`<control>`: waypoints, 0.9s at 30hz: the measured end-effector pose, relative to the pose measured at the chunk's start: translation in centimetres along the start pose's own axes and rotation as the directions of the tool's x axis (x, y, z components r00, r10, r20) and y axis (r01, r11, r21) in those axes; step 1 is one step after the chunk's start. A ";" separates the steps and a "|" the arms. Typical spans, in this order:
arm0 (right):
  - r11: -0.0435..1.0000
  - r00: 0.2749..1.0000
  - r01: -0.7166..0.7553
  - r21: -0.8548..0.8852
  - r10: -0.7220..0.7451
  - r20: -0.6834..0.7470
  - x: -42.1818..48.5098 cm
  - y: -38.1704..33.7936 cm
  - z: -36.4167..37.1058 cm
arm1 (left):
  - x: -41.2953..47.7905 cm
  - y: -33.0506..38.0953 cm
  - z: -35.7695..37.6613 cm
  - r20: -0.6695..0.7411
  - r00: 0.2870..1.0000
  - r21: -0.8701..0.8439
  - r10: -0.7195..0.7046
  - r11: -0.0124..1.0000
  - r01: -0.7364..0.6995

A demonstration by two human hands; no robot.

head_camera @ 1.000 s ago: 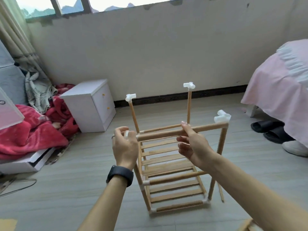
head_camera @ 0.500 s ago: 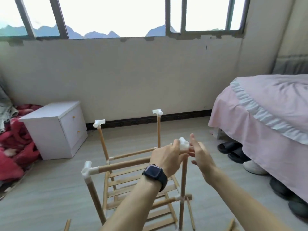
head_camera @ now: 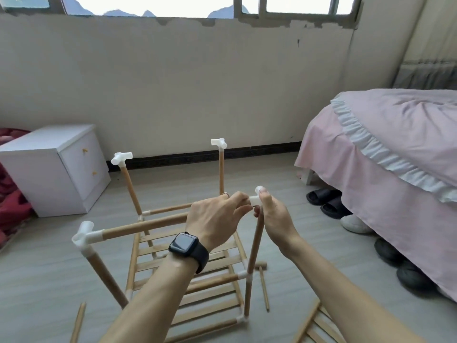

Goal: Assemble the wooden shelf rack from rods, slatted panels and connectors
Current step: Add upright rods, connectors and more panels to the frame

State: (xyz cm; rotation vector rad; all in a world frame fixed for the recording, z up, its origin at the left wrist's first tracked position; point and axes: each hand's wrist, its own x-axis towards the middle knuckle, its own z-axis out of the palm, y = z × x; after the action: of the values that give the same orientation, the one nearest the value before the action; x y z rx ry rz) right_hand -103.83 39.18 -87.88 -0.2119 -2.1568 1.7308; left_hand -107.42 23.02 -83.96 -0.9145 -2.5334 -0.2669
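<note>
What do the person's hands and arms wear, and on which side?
The left hand wears a thin ring. Its wrist carries a black smartwatch with a dark rectangular screen. The right hand wears nothing visible. No sleeves show.

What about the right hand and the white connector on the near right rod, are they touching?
Touching. The head view shows the right hand with its thumb against the white connector, no gap between them.

A home bedroom: a pink-covered bed point(head_camera: 395, 144), slippers point(head_camera: 326, 200) beneath it, a white bedside cabinet point(head_camera: 49, 169) against the wall under windows point(head_camera: 296, 3)
</note>
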 end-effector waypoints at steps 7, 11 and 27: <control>0.998 0.998 0.056 0.006 -0.056 0.014 -0.2 0.1 0.7 | -0.1 -0.6 0.6 -0.019 1.000 -0.055 -0.025 0.998 0.024; 0.998 0.998 0.058 0.026 -0.059 0.024 -0.2 0.0 0.5 | 0.2 -0.5 0.6 -0.023 0.999 -0.074 -0.027 0.997 0.026; 0.995 0.993 0.061 -0.079 -0.052 0.102 -0.7 -0.5 0.8 | -2.7 -4.3 -3.7 -0.029 1.000 -0.222 -0.010 0.975 0.003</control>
State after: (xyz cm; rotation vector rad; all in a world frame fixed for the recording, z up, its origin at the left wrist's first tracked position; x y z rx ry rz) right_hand -103.42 38.09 -87.65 -0.0862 -2.2843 1.6562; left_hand -107.11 16.98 -82.10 -0.9756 -2.5147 -0.5717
